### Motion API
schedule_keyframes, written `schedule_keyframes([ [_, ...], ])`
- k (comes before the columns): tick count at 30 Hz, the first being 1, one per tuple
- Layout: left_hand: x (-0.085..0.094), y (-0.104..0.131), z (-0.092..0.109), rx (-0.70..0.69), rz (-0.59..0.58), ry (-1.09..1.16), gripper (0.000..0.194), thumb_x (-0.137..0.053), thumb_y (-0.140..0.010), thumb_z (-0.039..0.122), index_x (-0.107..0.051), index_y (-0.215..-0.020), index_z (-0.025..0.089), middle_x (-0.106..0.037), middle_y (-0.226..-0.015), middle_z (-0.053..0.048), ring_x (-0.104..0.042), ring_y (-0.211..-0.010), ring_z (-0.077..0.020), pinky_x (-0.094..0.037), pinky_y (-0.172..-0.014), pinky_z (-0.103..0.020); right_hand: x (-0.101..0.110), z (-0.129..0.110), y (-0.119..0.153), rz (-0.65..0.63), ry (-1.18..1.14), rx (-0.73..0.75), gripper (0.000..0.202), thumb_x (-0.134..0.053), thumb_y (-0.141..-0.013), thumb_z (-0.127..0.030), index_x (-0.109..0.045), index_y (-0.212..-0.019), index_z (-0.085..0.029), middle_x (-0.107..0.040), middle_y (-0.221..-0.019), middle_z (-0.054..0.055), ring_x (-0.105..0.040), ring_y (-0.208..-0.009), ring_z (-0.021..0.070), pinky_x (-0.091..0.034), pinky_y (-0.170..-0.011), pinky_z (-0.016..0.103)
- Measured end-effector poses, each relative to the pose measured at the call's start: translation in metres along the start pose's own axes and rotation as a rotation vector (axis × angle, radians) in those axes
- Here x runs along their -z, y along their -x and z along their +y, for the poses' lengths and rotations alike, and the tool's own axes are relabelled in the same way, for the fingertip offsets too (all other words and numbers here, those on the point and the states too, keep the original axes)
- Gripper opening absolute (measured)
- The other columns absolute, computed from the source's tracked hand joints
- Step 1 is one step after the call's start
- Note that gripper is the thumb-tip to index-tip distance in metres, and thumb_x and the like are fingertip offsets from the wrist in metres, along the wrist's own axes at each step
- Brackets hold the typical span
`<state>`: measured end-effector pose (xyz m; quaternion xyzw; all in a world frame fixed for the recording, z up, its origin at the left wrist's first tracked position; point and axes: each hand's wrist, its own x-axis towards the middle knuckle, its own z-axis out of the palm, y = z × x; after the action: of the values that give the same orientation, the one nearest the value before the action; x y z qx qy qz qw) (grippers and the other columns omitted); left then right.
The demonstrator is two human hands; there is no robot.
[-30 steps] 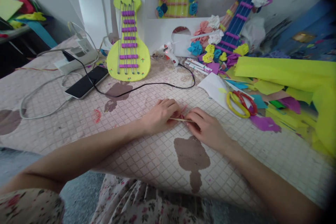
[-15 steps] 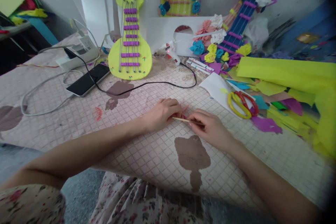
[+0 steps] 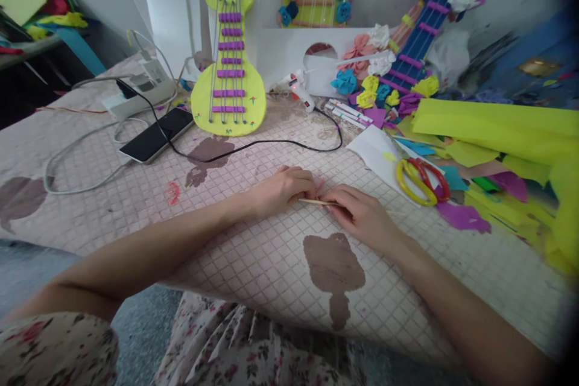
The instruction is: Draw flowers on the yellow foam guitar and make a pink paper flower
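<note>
At the middle of the table my left hand [image 3: 289, 189] is closed, its fingers bent over a small piece of pink paper [image 3: 319, 184]. My right hand [image 3: 355, 206] pinches a thin wooden stick [image 3: 312, 201], which points left toward my left fingertips. Part of the stick is hidden inside my right hand. Most of the pink paper is covered by the fingers, so its shape cannot be made out. Both hands rest low on the quilted tablecloth [image 3: 253, 247], close together.
Beyond the hands stand a yellow paper guitar [image 3: 228, 87] and a glue gun [image 3: 302, 91] with a black cord. A phone [image 3: 157, 134] and power strip [image 3: 136, 99] lie left. Scissors [image 3: 416, 184], paper scraps [image 3: 465, 217] and a blue guitar [image 3: 414, 54] are on the right.
The right hand has shifted slightly closer to the left, and the stick lies a little flatter. The whole view has moved slightly; the other things stay put.
</note>
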<state>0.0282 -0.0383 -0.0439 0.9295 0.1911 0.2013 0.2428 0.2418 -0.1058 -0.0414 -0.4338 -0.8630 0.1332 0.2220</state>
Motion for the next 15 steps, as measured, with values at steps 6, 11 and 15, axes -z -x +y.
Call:
schedule_keyframes([
  [6,0.0005,0.0004,-0.0045,-0.023,-0.004,-0.005,0.018,-0.046,-0.09,0.01,-0.062,-0.086,0.017,-0.062,-0.093,-0.003,-0.054,-0.093,-0.015,-0.036,-0.085,-0.03,-0.0039,-0.0012,-0.0013,-0.003,0.056,0.019,0.015,-0.051,-0.086,-0.017,-0.06,-0.097,-0.02,-0.061,-0.093,0.004,-0.06,-0.086,0.0159,-0.048,-0.073,0.027],
  [11,0.0,-0.0006,-0.0032,-0.034,0.0,-0.028,0.017,-0.044,-0.092,0.013,-0.06,-0.087,0.016,-0.061,-0.095,-0.004,-0.054,-0.094,-0.0157,-0.037,-0.085,-0.031,-0.0075,-0.0058,-0.0026,0.019,0.156,-0.005,0.012,-0.053,-0.087,-0.024,-0.06,-0.096,-0.019,-0.062,-0.093,0.004,-0.06,-0.087,0.0173,-0.048,-0.069,0.028],
  [15,-0.0002,-0.0012,-0.0029,-0.031,-0.001,-0.048,0.017,-0.043,-0.092,0.013,-0.06,-0.091,0.017,-0.061,-0.095,-0.005,-0.054,-0.095,-0.0162,-0.037,-0.085,-0.031,-0.0069,-0.0083,-0.002,0.029,0.267,-0.023,0.02,-0.056,-0.086,-0.034,-0.059,-0.1,-0.019,-0.063,-0.096,0.005,-0.061,-0.087,0.0192,-0.047,-0.063,0.028],
])
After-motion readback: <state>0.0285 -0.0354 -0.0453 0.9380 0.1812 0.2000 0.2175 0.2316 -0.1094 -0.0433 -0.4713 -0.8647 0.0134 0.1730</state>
